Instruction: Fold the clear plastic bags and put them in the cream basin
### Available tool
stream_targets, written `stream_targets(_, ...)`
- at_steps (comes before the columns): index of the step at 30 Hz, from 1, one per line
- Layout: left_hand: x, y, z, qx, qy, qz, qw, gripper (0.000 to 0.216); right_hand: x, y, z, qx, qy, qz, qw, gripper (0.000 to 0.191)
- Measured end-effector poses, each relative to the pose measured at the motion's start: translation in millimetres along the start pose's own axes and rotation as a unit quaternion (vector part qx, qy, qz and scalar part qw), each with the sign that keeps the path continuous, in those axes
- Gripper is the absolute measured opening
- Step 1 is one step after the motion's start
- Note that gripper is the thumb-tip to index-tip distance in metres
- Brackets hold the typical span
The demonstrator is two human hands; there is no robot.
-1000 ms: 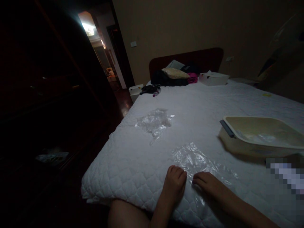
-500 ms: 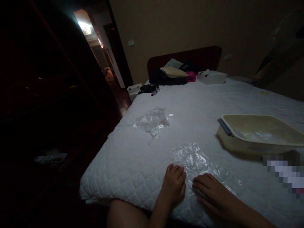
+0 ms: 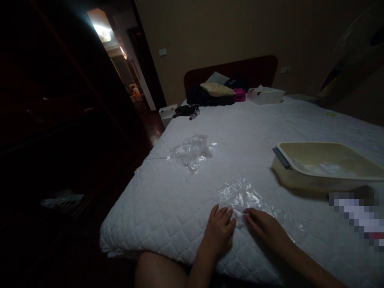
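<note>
Flattening a clear plastic bag (image 3: 243,198) on the bed (image 3: 168,208).
Left hand (image 3: 219,230) and right hand (image 3: 264,228) press it open-palmed, gripping nothing; smoothing outward likely follows.

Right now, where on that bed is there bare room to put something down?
Bare quilt lies between the far plastic sheet and the cream tub, up to the headboard pile. The near left corner is free too. It is crowded near the edge: both hands, left and right, rest on the near plastic sheet.

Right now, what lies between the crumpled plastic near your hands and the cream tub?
Only bare white quilted mattress between crumpled clear plastic sheet and cream plastic tub, head view.
</note>
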State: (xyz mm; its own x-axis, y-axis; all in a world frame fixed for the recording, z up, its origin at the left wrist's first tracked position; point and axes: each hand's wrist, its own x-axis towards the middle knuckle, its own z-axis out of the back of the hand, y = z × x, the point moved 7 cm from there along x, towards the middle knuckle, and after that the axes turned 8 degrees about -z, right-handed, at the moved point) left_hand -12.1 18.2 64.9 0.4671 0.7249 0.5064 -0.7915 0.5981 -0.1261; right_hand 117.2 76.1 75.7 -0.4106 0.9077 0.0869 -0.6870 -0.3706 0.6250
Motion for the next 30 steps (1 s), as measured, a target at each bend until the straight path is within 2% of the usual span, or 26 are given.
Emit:
stream_targets(3,0.9,-2.3,1.5,0.012,0.004,-0.003,1.000,0.034,8.8,-4.9,-2.5,0.004,0.007,-0.059,0.998,0.029)
stream_targets(5,1.5,-3.3,3.3,0.023,0.001,-0.005,1.000,0.037,12.1,-6.4,-3.6,0.002,0.005,-0.071,0.997,0.028)
stream_targets(11,3.8,-9.7,5.7,0.048,-0.027,-0.034,0.998,0.048,13.5,-6.1,-10.3,-0.020,0.001,-0.040,0.999,0.021)
stream_targets(14,4.5,-15.1,4.6,0.032,-0.051,-0.051,0.997,0.044,13.9,-4.1,-9.7,-0.001,0.002,-0.036,0.999,0.024)
stream_targets(18,5.7,-18.1,-1.2,-0.007,-0.024,-0.048,0.999,0.032,12.7,-3.5,7.0,0.037,0.008,-0.024,0.999,0.029)
stream_targets(21,5.9,-17.0,-1.4,-0.018,-0.012,-0.039,0.999,0.024,4.1,-6.5,30.3,0.020,-0.012,0.031,0.999,0.028)
stream_targets(24,5.5,-16.2,0.0,-0.013,-0.017,-0.039,0.999,0.021,-14.4,-8.4,41.3,-0.048,-0.005,0.129,0.990,0.029)
stream_targets(27,4.9,-18.0,2.3,0.002,-0.036,-0.047,0.998,0.019,-36.5,-10.6,35.5,-0.117,0.002,0.209,0.971,0.036)
stream_targets(30,4.5,-22.5,6.3,0.032,-0.073,-0.054,0.995,0.022,-54.1,-10.4,23.9,-0.154,-0.027,0.264,0.952,0.037)
